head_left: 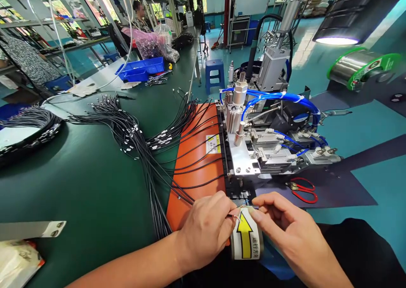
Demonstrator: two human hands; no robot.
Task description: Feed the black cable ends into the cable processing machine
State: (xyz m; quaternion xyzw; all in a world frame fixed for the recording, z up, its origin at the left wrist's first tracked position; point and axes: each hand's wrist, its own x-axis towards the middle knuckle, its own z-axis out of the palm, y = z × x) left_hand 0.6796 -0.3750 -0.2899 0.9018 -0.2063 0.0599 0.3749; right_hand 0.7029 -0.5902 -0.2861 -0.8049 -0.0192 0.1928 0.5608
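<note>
My left hand [207, 224] is closed around a black cable [185, 197], and its stripped end with thin wires [235, 217] pokes out past the fingertips. My right hand [285, 226] pinches thumb against forefinger at a thin wire [245, 206] that spans the gap between both hands; its exact end is too small to make out. Just below the fingertips is a round drum with a white label and a yellow arrow [245, 237]. Behind them stands a metal machine [244, 152] with pneumatic cylinders and blue hoses. Several black cables lie across an orange plate [196, 161] leading to the machine.
A bundle of black cables [127, 131] lies on the green table [95, 195]. Red-handled cutters [303, 190] rest right of the machine. A solder wire spool [361, 68] and a lamp [349, 17] hang at upper right. Blue trays [142, 68] stand farther back.
</note>
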